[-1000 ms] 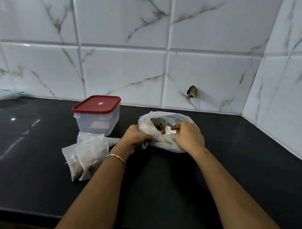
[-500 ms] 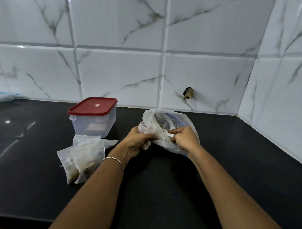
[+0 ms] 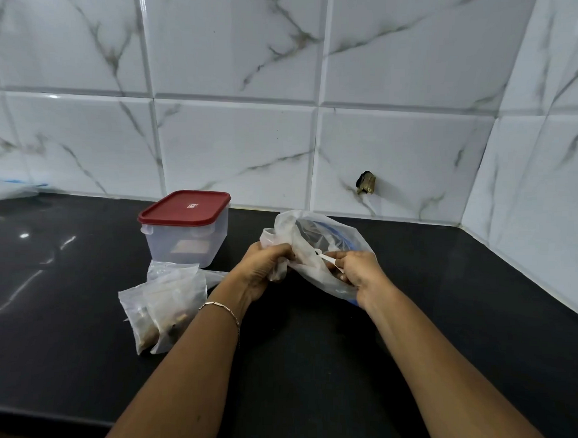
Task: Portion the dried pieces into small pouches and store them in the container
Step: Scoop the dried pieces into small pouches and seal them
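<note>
Left hand (image 3: 263,270) fingers curled, gripping bunched mouth of large bag (image 3: 316,233). Right hand (image 3: 358,273) pinches white strip (image 3: 327,258) at bag's near rim. Dried pieces inside, barely seen. Filled pouches (image 3: 163,306) left of bag, nearer left hand. Lidded container (image 3: 185,228) also left of bag, farther back.

1. Counter (image 3: 308,367): glossy black, with white glints near its left edge.
2. Tiles (image 3: 234,151): white, marbled with grey-green veins.
3. Box (image 3: 185,248): frosted clear; its lid (image 3: 185,208) is dark red with a small white label.
4. Bag (image 3: 294,225): milky translucent, with a blue streak inside.
5. Pouches (image 3: 162,299): clear, with brown pieces showing low down.
6. Strip (image 3: 327,259): white.
7. Bracelet (image 3: 220,310): pale metal.
8. Lump (image 3: 366,182) on the tiles: black and brown.
</note>
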{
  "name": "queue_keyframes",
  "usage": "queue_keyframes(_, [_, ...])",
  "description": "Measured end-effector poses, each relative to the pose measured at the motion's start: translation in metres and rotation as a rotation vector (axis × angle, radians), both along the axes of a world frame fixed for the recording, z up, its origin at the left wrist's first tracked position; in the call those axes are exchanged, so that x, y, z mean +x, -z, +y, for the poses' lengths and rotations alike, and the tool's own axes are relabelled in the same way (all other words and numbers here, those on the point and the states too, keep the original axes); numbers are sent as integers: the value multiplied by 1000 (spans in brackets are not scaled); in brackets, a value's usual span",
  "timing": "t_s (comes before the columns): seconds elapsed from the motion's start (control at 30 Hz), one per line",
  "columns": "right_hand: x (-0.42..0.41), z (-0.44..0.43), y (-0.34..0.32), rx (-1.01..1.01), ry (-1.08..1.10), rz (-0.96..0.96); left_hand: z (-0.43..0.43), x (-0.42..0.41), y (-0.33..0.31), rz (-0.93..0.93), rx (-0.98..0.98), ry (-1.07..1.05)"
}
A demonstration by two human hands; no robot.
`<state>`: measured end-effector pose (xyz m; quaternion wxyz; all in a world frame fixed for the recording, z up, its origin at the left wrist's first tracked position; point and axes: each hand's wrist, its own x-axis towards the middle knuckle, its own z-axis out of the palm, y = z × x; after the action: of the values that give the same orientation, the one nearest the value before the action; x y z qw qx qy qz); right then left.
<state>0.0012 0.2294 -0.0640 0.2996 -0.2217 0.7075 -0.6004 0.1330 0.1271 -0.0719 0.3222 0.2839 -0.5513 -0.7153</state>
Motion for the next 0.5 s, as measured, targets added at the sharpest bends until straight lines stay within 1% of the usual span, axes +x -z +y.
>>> queue_keyframes(0.1, [2, 1, -2, 23, -40, 21, -2, 0, 2, -41, -19, 57])
queue_keyframes(0.17, [3, 3, -4, 18, -46, -2, -3, 0, 4, -67, -32, 99])
queue_keyframes(0.27, [5, 7, -8, -16, -46, -112, -2, 2, 2, -47, -12, 95])
queue_keyframes(0.4, [5, 10, -13, -81, -26, -293, 0, 5, -2, 60, 64, 40])
queue_keyframes(0.5, [3, 11, -13, -75, -27, -318, 0, 7, -4, 50, 86, -18])
